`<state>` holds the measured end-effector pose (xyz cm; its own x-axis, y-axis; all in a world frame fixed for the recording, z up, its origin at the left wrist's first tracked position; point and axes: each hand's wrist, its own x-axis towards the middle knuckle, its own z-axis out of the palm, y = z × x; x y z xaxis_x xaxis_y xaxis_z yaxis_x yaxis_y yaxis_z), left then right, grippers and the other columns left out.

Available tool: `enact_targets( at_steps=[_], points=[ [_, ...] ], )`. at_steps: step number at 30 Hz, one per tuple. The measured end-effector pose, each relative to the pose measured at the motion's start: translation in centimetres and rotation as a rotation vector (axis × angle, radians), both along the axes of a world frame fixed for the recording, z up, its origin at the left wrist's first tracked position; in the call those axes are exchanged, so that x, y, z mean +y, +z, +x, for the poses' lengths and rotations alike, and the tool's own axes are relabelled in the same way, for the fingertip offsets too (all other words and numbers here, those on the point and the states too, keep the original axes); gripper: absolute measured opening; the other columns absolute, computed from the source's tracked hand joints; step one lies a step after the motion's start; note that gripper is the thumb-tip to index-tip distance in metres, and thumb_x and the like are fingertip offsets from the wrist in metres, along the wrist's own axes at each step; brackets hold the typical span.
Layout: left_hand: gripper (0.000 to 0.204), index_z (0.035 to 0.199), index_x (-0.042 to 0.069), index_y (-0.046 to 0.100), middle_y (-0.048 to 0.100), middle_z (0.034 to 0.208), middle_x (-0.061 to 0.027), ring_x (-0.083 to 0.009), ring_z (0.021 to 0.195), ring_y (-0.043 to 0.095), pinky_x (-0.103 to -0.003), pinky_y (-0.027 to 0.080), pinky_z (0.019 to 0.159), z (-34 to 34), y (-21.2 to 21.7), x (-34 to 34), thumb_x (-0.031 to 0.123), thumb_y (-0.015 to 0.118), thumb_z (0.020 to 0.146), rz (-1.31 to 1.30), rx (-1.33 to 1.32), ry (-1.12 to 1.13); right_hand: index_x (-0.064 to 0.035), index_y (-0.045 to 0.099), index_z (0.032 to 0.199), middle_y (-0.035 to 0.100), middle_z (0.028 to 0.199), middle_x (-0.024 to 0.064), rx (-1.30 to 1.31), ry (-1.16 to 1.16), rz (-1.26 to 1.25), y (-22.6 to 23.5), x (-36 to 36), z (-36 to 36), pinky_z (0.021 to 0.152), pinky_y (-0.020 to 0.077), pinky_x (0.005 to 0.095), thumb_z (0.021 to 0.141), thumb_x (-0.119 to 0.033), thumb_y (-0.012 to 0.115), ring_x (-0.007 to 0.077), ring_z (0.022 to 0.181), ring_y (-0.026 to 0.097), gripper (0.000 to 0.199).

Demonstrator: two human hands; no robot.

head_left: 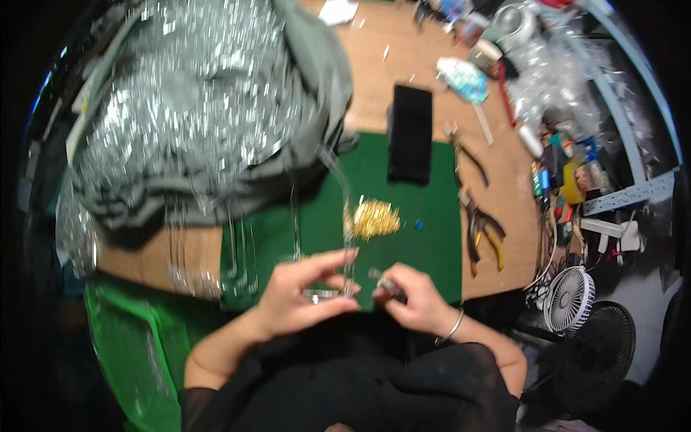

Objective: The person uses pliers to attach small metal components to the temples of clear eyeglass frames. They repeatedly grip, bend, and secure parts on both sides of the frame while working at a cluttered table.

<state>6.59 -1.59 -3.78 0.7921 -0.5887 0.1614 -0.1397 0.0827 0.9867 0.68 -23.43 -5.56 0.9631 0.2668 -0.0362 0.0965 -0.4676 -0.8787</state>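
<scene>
My left hand (302, 286) has its thumb and fingers closed around the near end of a clear, bent plastic-looking strip (348, 255), whose far end reaches up past a pile of gold-coloured metal pieces (376, 219). Just to its right, my right hand (412, 295) is closed, its fingers pinching a small dark and silver piece (391, 289) too blurred to name. Both hands hover at the near edge of a green mat (425, 259). Several similar clear bent strips (245, 270) lie left of my left hand. A tiny blue bit (419, 225) sits right of the gold pile.
A grey cloth (317, 65) holding a big heap of shiny clear strips (194, 93) fills the far left. Beyond the mat's middle lies a black phone (410, 133). Pliers (486, 234) and another hand tool (471, 162) rest at right, near a white fan (568, 299) and clutter.
</scene>
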Motion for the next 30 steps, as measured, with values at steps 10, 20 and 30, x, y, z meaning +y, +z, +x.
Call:
enact_targets(
  at_steps=[10,20,30],
  points=[
    [0.056,0.117,-0.001,0.055,0.067,0.076,-0.0071,-0.0136,0.068,0.064,-0.024,0.050,0.063,0.5,0.1,0.2,0.008,0.078,0.067,0.179,-0.158,-0.119,-0.0031,0.051,0.087,0.051,0.077,0.0104,0.021,0.296,-0.132,0.7,-0.8,1.5,0.066,0.0428,0.0366,0.076,-0.011,0.065,0.0290,0.072,0.052,0.019],
    [0.056,0.117,-0.002,0.054,0.066,0.082,-0.0081,-0.0140,0.066,0.064,-0.025,0.051,0.063,1.0,0.3,0.6,0.009,0.078,0.068,0.255,-0.094,-0.194,-0.0043,0.052,0.084,0.054,0.077,0.0116,0.039,0.456,-0.110,-0.1,-1.1,3.1,0.065,0.0440,0.0374,0.076,-0.017,0.065,0.0286,0.073,0.054,0.020],
    [0.055,0.114,0.000,0.057,0.067,0.089,-0.0112,-0.0164,0.070,0.065,-0.027,0.051,0.064,0.9,0.3,1.2,0.014,0.079,0.066,0.404,-0.207,-0.190,-0.0045,0.052,0.072,0.054,0.064,0.0110,-0.137,0.363,-0.218,-1.6,0.0,2.4,0.061,0.0471,0.0389,0.071,-0.018,0.068,0.0303,0.062,0.057,0.021]
  ],
)
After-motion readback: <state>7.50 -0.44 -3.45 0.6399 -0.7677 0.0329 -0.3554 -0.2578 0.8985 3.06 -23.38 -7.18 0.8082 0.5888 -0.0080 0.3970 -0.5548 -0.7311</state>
